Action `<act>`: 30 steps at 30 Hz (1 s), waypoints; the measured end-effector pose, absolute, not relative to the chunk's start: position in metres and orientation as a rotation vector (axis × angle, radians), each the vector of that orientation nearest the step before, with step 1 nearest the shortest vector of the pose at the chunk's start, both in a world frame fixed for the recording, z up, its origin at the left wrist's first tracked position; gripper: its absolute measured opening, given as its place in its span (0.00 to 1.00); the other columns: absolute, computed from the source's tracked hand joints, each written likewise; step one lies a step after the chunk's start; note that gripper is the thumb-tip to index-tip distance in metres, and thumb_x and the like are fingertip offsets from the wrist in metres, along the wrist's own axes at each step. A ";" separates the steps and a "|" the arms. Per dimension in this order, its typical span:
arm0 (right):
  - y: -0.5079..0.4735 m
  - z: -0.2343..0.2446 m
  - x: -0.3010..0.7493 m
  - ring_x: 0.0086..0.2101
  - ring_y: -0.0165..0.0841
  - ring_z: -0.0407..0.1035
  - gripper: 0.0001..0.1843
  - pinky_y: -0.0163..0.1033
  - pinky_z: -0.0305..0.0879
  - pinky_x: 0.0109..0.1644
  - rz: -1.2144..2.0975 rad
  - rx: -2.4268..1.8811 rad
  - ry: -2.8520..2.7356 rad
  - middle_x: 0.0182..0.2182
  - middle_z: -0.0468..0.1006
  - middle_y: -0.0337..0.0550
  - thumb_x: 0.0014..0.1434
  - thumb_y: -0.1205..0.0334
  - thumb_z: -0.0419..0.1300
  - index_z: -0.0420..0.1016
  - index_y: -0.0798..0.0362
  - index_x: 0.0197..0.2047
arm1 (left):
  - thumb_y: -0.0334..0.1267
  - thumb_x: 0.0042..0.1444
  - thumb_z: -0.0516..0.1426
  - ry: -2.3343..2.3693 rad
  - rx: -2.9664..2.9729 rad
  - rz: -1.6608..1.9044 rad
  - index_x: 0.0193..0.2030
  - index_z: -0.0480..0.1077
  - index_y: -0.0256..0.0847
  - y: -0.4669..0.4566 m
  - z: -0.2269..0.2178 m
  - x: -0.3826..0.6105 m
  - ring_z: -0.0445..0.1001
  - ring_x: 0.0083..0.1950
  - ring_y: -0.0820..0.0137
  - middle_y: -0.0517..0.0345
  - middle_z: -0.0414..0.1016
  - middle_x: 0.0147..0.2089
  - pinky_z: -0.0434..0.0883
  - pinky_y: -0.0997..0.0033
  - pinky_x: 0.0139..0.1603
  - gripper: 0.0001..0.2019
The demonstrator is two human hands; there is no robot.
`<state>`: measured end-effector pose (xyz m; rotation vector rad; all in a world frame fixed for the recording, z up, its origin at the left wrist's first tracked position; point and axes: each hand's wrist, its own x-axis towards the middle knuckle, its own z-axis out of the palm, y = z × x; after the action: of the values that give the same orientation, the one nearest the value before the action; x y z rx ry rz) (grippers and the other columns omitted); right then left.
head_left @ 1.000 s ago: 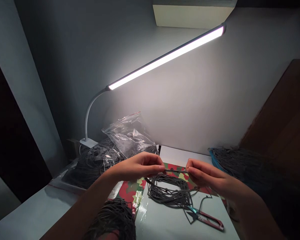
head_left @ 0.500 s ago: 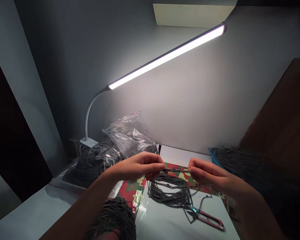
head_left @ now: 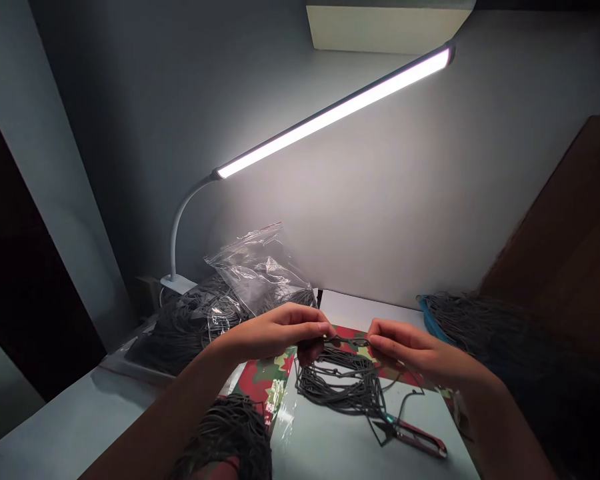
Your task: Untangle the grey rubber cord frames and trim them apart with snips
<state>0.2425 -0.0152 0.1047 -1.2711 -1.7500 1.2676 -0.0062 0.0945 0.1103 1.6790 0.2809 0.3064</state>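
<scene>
Between my two hands stretches a thin dark grey rubber-like strip (head_left: 351, 341), held above the work surface. My left hand (head_left: 295, 331) is closed, pinching one end between thumb and fingers. The other end is pinched by my right hand (head_left: 403, 343), also closed. Just below lies a loose heap of similar dark grey strips (head_left: 337, 393) on a white board (head_left: 325, 447). A pair of red-handled thread snips (head_left: 420, 440) rests at the heap's right side, its blade end near a stray strip.
Another bundle of dark strips (head_left: 235, 433) lies at the front left. Clear plastic bags (head_left: 260, 267) with more strips stand behind my left arm. A blue basket (head_left: 433, 323) of strips is at the right. The lit lamp (head_left: 335, 110) hangs overhead, clamped at left.
My right hand has moved left, closer to my left hand, so the span of strip between them is shorter. My left hand has barely moved.
</scene>
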 end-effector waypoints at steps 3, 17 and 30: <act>-0.014 0.106 0.235 0.32 0.30 0.61 0.20 0.34 0.57 0.34 1.179 -1.349 -1.752 0.34 0.70 0.38 0.68 0.43 0.53 0.69 0.52 0.41 | 0.48 0.63 0.58 0.266 1.666 0.279 0.38 0.74 0.35 0.094 0.108 -0.005 0.67 0.27 0.76 0.62 0.69 0.25 0.62 0.78 0.27 0.15; -0.012 0.104 0.200 0.48 0.36 0.72 0.12 0.46 0.63 0.58 1.359 -0.824 -1.732 0.44 0.79 0.46 0.60 0.67 0.68 0.70 0.54 0.46 | 0.43 0.64 0.59 0.210 1.628 0.274 0.40 0.77 0.36 0.083 0.112 -0.003 0.68 0.30 0.76 0.60 0.70 0.29 0.63 0.78 0.30 0.12; -0.008 0.093 0.231 0.28 0.29 0.74 0.11 0.33 0.68 0.32 1.385 -0.575 -1.502 0.27 0.80 0.40 0.60 0.66 0.68 0.67 0.53 0.35 | 0.49 0.66 0.55 0.265 1.607 0.113 0.49 0.73 0.40 0.082 0.123 -0.009 0.70 0.17 0.80 0.54 0.80 0.37 0.62 0.81 0.17 0.15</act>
<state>0.2315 -0.0084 0.0932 -0.5747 -1.5020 1.3851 -0.0094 0.0824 0.1231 1.6067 0.2650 0.1126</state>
